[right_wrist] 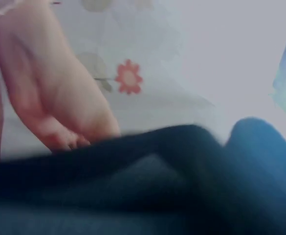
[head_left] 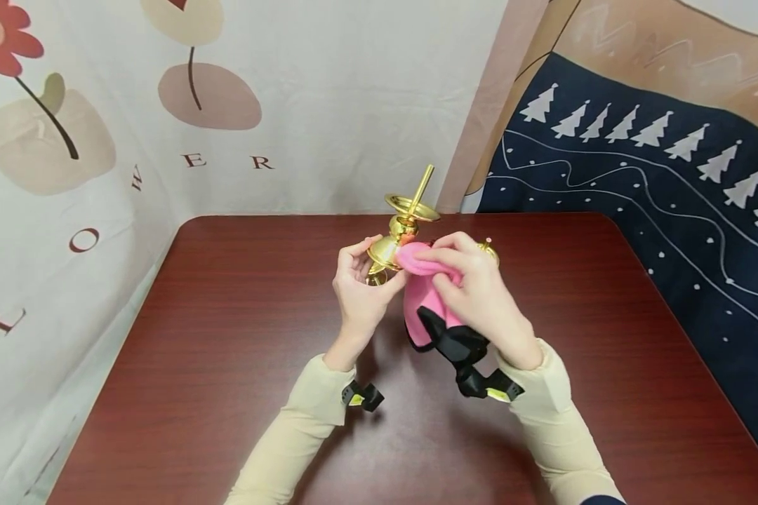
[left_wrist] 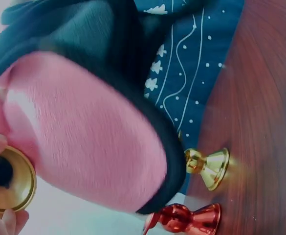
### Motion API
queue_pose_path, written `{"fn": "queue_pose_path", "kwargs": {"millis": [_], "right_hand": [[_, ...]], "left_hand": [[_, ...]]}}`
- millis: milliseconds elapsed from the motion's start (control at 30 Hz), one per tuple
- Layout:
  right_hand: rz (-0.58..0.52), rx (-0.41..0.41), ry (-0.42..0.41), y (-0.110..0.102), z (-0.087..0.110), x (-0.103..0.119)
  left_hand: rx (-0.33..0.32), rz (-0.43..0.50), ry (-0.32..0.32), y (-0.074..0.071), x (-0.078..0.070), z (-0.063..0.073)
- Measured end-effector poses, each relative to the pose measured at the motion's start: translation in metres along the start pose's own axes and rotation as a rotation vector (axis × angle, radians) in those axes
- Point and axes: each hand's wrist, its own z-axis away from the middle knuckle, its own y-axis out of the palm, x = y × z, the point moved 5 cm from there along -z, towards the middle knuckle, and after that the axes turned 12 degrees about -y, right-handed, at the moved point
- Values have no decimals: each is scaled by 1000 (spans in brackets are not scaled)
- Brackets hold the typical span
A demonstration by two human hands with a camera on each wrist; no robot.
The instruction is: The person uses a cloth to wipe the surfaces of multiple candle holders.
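Observation:
My left hand grips a gold candlestick by its lower part, tilted above the table, its thin rod pointing up and away. With my right hand I pinch a pink and black cloth, and a pink fold of it lies against the candlestick's middle. The rest of the cloth hangs below my right fingers. In the left wrist view the cloth fills much of the picture, beside the candlestick's round gold end. Dark cloth covers the lower part of the right wrist view and hides the right fingers.
A second gold candlestick and a red one stand on the reddish-brown table. In the head view the right hand mostly hides them. A pale flower-print curtain and a navy tree-print cloth hang around the table.

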Motion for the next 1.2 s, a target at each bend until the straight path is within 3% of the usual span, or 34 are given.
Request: {"fn": "queue_pose_path", "kwargs": {"millis": [133,267,400,467,533,733,833,967,1100,1200], "right_hand": [[-97,-63,197,-13,7,-27],[-270,-199,422,-14,15,-51],[-463,-314,538,-7,16,-58],[-508,-300,539,-3,13,-55],[-508,-256,490,1,9,-51],[-312,-89,220,8,3,-36],[-244,-5,153,8,6,-32],[-223,19,220,4,10,-34],[-321,-98,368,2,10,-41],[-420,-194,428,4,7,-43]], "left_hand": [[34,122,-122,0,3,-3],[67,284,-246,2,5,-4],[115,345,-299,6,5,-3],[130,342,-301,7,5,-3],[137,340,-300,8,4,-4],[108,354,-310,7,2,-8],[91,354,-312,5,1,-9],[93,371,-325,3,1,-10],[125,419,-354,5,3,-8],[153,445,-363,8,3,-6]]}}
